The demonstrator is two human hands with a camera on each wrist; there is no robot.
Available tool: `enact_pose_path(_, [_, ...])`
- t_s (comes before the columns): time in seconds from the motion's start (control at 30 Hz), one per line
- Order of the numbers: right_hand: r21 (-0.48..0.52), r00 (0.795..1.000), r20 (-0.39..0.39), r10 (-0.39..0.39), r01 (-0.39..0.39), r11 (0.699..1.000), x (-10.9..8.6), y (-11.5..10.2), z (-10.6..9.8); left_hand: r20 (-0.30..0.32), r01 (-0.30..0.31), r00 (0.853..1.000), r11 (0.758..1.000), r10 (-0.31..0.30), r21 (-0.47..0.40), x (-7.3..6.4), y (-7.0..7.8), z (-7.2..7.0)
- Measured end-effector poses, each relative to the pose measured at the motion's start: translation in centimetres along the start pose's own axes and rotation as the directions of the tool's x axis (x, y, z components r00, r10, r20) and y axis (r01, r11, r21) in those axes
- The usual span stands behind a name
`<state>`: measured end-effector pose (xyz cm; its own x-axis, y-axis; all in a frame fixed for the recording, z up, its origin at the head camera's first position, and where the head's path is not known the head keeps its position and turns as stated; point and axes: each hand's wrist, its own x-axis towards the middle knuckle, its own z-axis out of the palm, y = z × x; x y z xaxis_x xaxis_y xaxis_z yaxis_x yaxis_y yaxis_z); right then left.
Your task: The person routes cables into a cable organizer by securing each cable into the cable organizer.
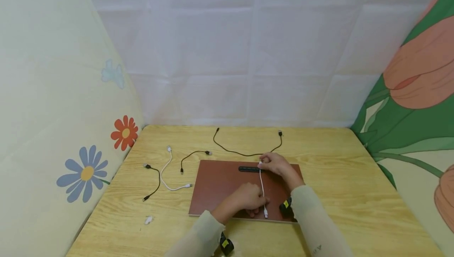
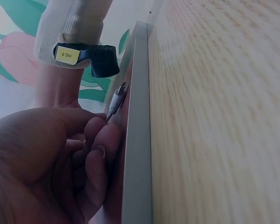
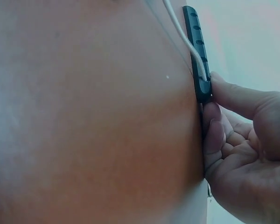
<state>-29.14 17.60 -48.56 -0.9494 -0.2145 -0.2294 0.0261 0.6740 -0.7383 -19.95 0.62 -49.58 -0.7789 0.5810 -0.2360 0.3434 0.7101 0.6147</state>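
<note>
A white USB cable (image 1: 262, 184) runs across the brown board (image 1: 218, 186). My left hand (image 1: 248, 196) pinches its near end between thumb and forefinger, the other fingers curled; the metal-tipped plug (image 2: 116, 99) sticks out beyond them in the left wrist view. At the far side of the board lies a black slotted cable holder (image 1: 248, 169). My right hand (image 1: 278, 164) holds the far end of the cable at the holder's right end. In the right wrist view the cable (image 3: 182, 31) passes into the end slot, thumb right at it. Fingers partly hide that far end.
Black cables lie behind the board (image 1: 244, 154), to its left (image 1: 193, 153) and farther left (image 1: 158, 180). Another white cable (image 1: 162, 174) curves beside the board's left edge. A small white piece (image 1: 148, 220) sits on the wooden table (image 1: 354, 186) at front left.
</note>
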Motion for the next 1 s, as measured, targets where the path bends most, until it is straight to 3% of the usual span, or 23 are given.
enact_pose_path(0.2, [0.028,0.999,-0.034,0.013,-0.012,1.000,0.0,-0.2,0.1,0.053,-0.012,0.998,0.998,0.015,-0.055,-0.1,-0.4,-0.6])
enact_pose_path(0.37, [0.025,0.999,-0.028,-0.036,0.037,0.999,-0.3,0.2,-0.1,0.089,-0.009,0.996,0.992,0.020,-0.124,-0.4,-0.7,-1.2])
enact_pose_path(0.47, [0.038,0.997,-0.010,-0.078,0.078,0.996,-0.8,0.6,0.0,0.074,-0.027,0.997,0.991,0.037,-0.132,-0.7,-1.1,-1.7])
enact_pose_path(0.6, [-0.001,0.989,-0.007,-0.147,0.147,0.989,-1.7,1.1,0.2,0.002,-0.059,0.998,0.997,0.059,-0.053,-1.1,-2.6,-2.6])
enact_pose_path(0.73, [-0.129,0.980,-0.015,-0.200,0.196,0.972,-3.1,1.3,0.3,-0.081,-0.057,0.995,0.997,0.062,0.059,-1.7,-4.6,-4.0])
enact_pose_path(0.87, [-0.309,0.976,-0.003,-0.220,0.208,0.928,-4.7,1.5,-0.2,-0.165,-0.030,0.985,0.995,0.046,0.099,-2.4,-6.4,-6.0])
enact_pose_path(1.0, [-0.428,0.975,0.031,-0.222,0.214,0.878,-6.1,1.9,-0.8,-0.269,0.019,0.963,0.992,0.015,0.121,-2.7,-8.6,-8.1])
